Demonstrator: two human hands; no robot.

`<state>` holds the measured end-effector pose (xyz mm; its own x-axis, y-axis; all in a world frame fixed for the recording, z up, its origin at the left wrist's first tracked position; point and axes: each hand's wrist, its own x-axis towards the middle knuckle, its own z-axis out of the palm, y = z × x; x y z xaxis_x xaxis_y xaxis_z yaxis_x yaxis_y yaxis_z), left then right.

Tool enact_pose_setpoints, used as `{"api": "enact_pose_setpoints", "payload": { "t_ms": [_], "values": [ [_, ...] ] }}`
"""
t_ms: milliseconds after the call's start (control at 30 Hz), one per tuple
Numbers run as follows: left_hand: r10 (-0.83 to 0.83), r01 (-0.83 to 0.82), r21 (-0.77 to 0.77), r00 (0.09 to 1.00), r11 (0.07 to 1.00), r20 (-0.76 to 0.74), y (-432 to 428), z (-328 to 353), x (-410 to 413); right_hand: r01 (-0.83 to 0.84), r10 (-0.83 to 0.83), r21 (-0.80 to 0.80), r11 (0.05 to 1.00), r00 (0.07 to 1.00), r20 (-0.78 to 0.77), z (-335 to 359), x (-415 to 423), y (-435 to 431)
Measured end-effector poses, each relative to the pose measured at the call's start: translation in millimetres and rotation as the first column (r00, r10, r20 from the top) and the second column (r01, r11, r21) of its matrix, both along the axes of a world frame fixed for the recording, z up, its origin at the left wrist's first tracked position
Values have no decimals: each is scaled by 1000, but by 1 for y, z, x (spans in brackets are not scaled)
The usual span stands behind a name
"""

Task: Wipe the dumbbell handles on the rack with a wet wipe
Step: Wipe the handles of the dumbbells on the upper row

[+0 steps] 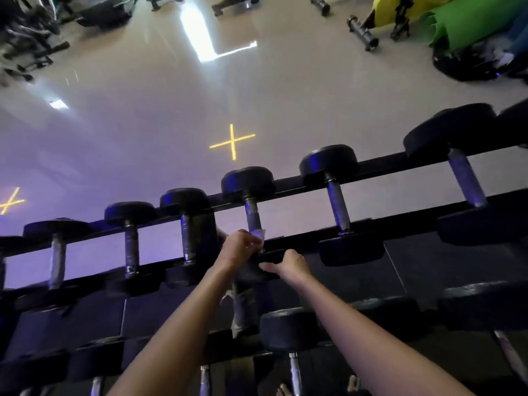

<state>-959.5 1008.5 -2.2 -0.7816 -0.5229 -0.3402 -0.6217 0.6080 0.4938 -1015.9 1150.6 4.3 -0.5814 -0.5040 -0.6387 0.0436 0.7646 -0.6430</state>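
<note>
Rack [400,227]: two black rails run from lower left to upper right and carry a row of black dumbbells laid crosswise, heads resting on the rails, metal handles spanning the gap between them. A lower tier holds more dumbbells, one head [288,328] just below the person's forearms.

Dumbbell [247,181] being worked on: fourth from the left on the upper tier, near the middle of the view. Its handle [253,217] is bare metal on the far half.

Left hand [238,248]: positioned on the near end of that handle. The fingers [251,238] are curled round a white wet wipe [259,233], which is wrapped against the handle; a crumpled corner of the wipe sticks out on the right side of the fist.

Right hand [290,265]: placed just beside the left hand, on the same dumbbell's near head [267,257]. The fingers curl over the head's upper edge and the thumb lies along its front, gripping it.

Surroundings: a pale glossy surface behind the rack shows two yellow cross marks, one [232,142] directly beyond the dumbbell. Green and yellow mats [468,24] lie at upper right
</note>
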Motion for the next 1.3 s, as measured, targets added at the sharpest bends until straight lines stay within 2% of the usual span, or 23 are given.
{"api": "enact_pose_setpoints", "payload": {
  "t_ms": [100,167,200,233,333,400,500,567,633,700,733,800,867,933,1000,1133,1300],
  "values": [
    [-248,247,-74,969,966,9,-11,-1,-1,66,-65,24,998,997,-43,-2,5,-2],
    [-474,468,-120,880,876,-30,-18,-4,-3,98,-97,22,995,994,-50,-3,8,-2],
    [-571,564,-140,821,814,-13,-21,-5,-7,115,-114,19,993,992,-46,-4,10,-2],
    [-643,644,-165,763,747,66,-22,-3,-14,129,-128,14,992,991,-50,-5,11,-2],
    [-691,790,-247,612,561,386,-20,-4,-43,138,-137,16,990,988,-72,-7,11,-2],
    [-667,847,-243,524,472,529,-14,-6,-57,162,-161,6,987,984,-71,-6,10,-1],
    [-633,881,-269,468,389,617,-11,-11,-65,197,-198,-21,980,979,-50,-2,11,0],
    [-652,880,-307,475,363,590,-11,-7,-58,204,-205,-21,979,978,-46,-2,11,2],
    [-699,837,-351,546,421,463,-16,2,-43,202,-202,-11,979,978,-50,-3,11,1],
    [-695,746,-346,661,569,283,-23,9,-26,212,-212,-12,977,977,-33,-6,11,0],
    [-664,689,-291,722,664,196,-26,10,-17,217,-217,-9,976,976,-30,-7,12,0],
    [-486,489,-104,872,866,59,-30,5,2,214,-214,-6,977,976,-37,-9,13,-1],
    [-175,176,83,984,981,-10,-29,-3,15,214,-214,-11,977,976,-40,-9,13,-1],
    [89,-78,201,995,976,-43,-24,-12,21,218,-218,-6,976,976,-25,-8,12,0],
    [216,-199,235,975,951,-48,-22,-19,21,218,-218,1,976,976,-20,-8,12,0],
    [337,-327,250,941,911,1,-24,-28,14,227,-227,4,974,974,-18,-12,12,0],
    [391,-393,265,918,880,63,-35,-45,4,229,-229,3,973,973,-16,-14,11,-1]
  ]
}}
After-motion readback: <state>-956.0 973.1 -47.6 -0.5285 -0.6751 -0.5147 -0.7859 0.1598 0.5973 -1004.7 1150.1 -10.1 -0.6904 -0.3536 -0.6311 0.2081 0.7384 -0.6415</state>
